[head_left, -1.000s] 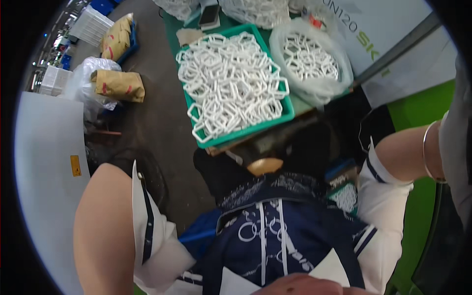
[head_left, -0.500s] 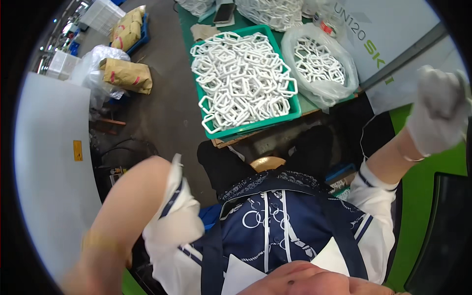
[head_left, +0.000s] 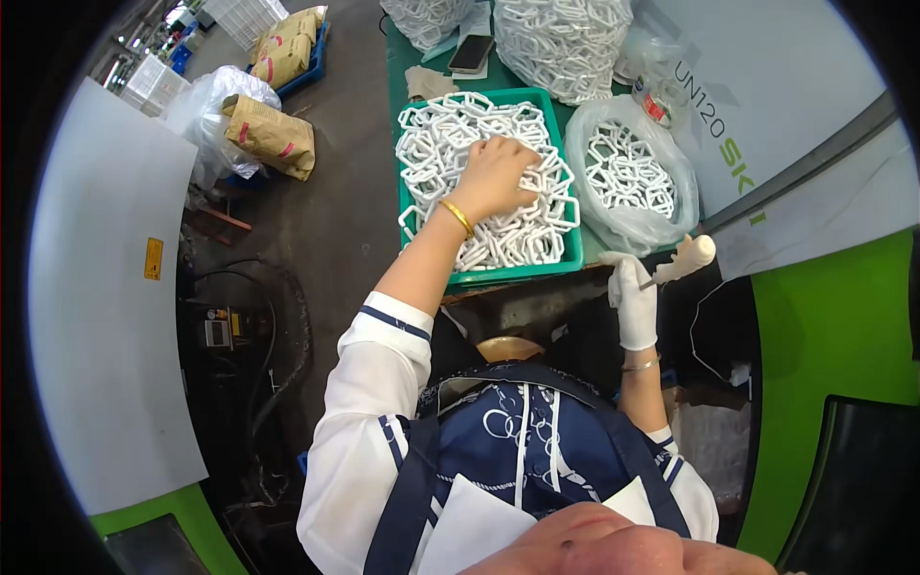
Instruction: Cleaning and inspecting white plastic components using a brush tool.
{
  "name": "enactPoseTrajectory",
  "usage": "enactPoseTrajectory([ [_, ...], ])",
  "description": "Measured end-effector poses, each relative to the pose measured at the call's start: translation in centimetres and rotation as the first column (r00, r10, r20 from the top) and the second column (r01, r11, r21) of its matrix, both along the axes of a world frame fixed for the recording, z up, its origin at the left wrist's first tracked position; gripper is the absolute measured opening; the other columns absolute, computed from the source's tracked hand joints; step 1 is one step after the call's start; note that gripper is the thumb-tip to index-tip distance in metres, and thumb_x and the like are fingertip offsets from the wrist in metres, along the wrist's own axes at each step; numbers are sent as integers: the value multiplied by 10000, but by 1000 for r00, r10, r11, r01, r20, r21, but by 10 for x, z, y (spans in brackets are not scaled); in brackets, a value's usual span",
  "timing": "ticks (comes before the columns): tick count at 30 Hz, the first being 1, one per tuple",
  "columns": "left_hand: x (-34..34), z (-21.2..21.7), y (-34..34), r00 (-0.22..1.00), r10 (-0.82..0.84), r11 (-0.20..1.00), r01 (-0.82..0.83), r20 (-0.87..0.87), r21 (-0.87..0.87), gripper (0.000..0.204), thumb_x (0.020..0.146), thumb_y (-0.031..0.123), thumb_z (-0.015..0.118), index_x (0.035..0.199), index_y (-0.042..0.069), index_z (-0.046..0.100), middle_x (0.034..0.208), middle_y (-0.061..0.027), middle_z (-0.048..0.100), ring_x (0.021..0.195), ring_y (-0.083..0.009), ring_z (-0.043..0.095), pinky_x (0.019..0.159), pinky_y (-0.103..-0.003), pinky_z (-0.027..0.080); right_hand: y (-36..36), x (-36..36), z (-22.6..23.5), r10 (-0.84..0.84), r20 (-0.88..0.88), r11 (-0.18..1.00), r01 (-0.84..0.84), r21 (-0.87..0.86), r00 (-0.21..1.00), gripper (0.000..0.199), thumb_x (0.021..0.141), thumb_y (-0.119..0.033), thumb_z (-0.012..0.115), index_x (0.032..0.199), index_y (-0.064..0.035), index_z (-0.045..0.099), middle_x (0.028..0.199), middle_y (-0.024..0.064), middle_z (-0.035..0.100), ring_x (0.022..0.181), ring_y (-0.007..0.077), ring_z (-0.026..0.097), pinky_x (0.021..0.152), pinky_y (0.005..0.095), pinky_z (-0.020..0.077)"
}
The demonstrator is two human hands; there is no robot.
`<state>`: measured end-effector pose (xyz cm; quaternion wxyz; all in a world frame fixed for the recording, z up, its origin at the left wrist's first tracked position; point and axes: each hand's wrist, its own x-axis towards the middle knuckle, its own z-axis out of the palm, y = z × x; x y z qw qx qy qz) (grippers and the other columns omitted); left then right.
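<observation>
White hexagonal plastic links fill a green crate in front of me. My bare left hand rests on the pile, its bent fingers among the links and the thumb apart from them. Whether it has hold of any link is not clear. My right hand, in a white glove, is closed on a tool with a cream, knobbed handle and a thin dark shaft. It sits low at the crate's right front corner, below a clear plastic bag of similar links.
Full bags of links and a phone lie at the back of the green table. A white machine panel stands on the right. A grey-white panel, paper sacks and a blue tray are on the left.
My left hand has come from the lower left onto the links in the crate. The gloved right hand has dropped from the upper right to beside the crate's front corner.
</observation>
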<state>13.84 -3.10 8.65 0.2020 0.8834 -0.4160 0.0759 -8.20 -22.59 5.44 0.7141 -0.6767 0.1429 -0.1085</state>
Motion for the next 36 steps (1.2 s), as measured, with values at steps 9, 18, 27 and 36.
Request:
enactPoseTrajectory([
  [9,-9,7,5,953,167,852,-268,-252,-450,252,814,79,691,1054,74,614,901,-40,675,917,-203,636,888,-363,445,1,4,5,-36,-38,999,37,38,999,369,1066,-267,428,1061,15,665,601,-87,348,507,20,293,463,211,248],
  [18,-24,5,39,765,-85,493,-524,-638,-694,356,897,-45,570,1251,-7,591,1131,-58,647,1018,-110,626,868,-227,486,14,8,6,6,-63,1000,-4,25,998,375,1064,-278,428,1053,10,668,601,-86,353,514,19,295,473,208,241],
  [27,-34,4,7,988,136,983,-144,-79,-112,379,721,39,697,1089,120,662,1046,-68,633,1110,-278,538,946,-433,387,20,10,11,11,-76,1000,-10,6,997,377,1052,-254,430,1017,9,698,604,-79,396,516,16,325,482,222,256],
  [36,-31,18,16,996,7,1000,-5,91,-25,326,719,1,674,1031,96,678,956,-64,644,1020,-285,576,925,-407,428,19,-3,1,-81,-116,989,66,-134,990,284,1032,-197,484,1084,-15,694,749,-51,534,657,22,426,604,203,358],
])
